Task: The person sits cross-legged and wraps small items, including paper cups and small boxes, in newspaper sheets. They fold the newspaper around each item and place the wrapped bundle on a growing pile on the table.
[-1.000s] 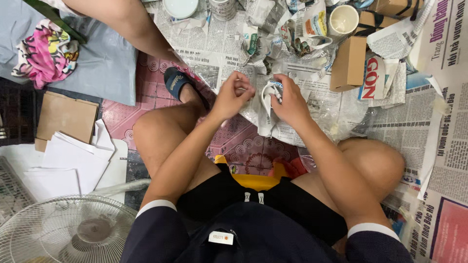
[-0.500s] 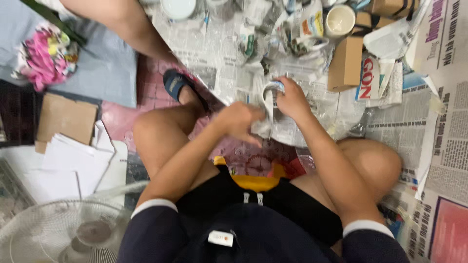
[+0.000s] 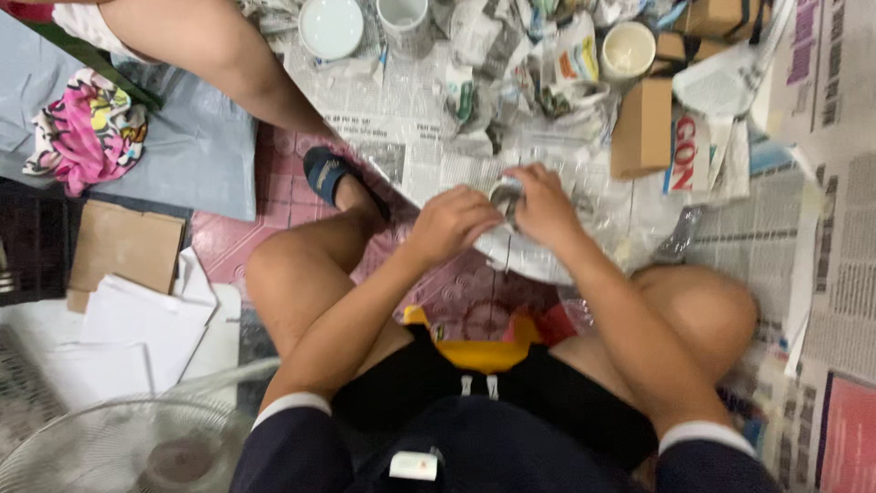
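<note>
Both hands grip one small grey object (image 3: pixel 505 196) over the newspaper (image 3: pixel 438 173) on the floor. Left hand (image 3: pixel 452 222) curls closed on it; right hand (image 3: pixel 545 203) pinches its top. Cardboard box (image 3: pixel 641 126) sits nearby.

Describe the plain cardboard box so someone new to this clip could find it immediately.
Start at the newspaper sheets spread over the floor, then look up and right of the right hand. The brown cardboard box stands there, the only plain, unprinted block among crumpled paper-wrapped items.

Pink patterned cloth (image 3: pixel 87 132), brown box (image 3: pixel 641 126)
</note>
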